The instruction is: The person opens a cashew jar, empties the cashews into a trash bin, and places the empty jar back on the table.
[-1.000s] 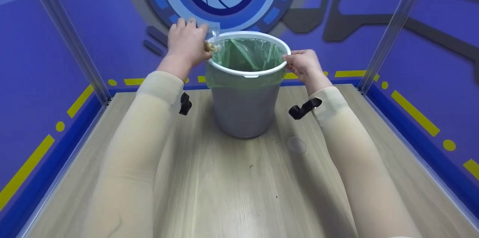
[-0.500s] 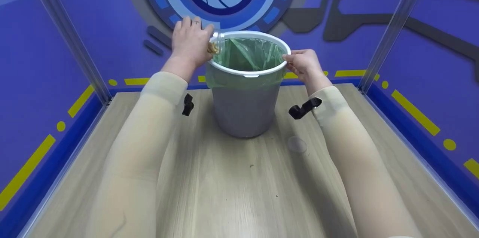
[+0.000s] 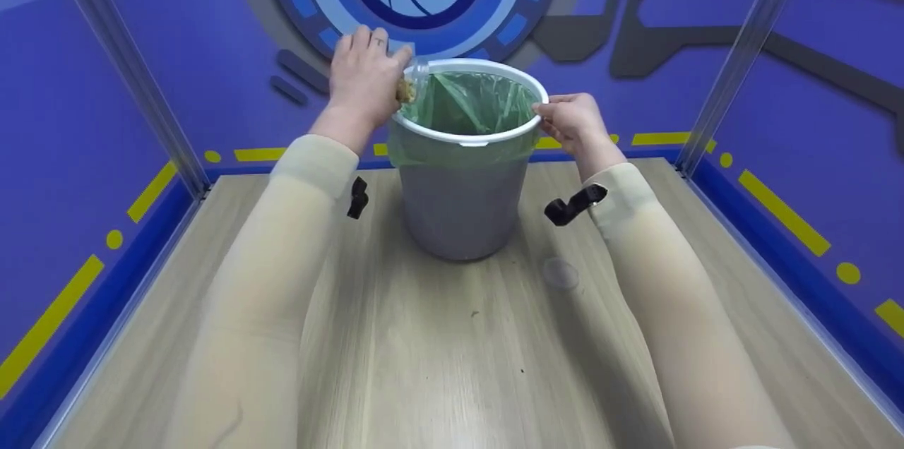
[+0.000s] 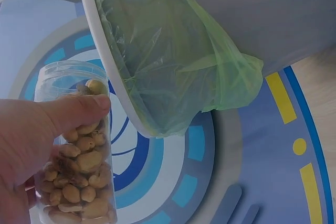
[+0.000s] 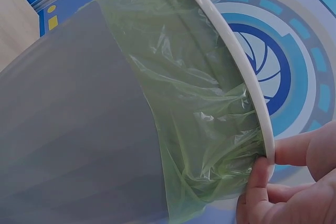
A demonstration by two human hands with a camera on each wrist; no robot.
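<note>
A clear plastic jar (image 4: 73,80) of peanuts (image 4: 79,177) is gripped by my left hand (image 3: 364,85), thumb across its side. In the head view the jar is tilted, its mouth at the left side of the bin's white rim (image 3: 474,137). The grey trash bin (image 3: 462,209) stands upright, lined with a green bag (image 5: 194,103) folded over its outside. My right hand (image 3: 575,121) pinches the rim and bag at the right side, thumb and fingers on either side of the rim in the right wrist view (image 5: 294,182).
A clear round lid (image 3: 560,272) lies on the wooden tabletop (image 3: 452,364), right of the bin's base. Small dark crumbs dot the table. Blue-purple panels (image 3: 176,54) with metal corner posts enclose the back and sides. Each sleeve carries a black wrist camera mount (image 3: 575,205).
My left hand has moved slightly right with the jar of peanuts, bringing its mouth over the bin's left rim. The right hand and the bin have stayed put.
</note>
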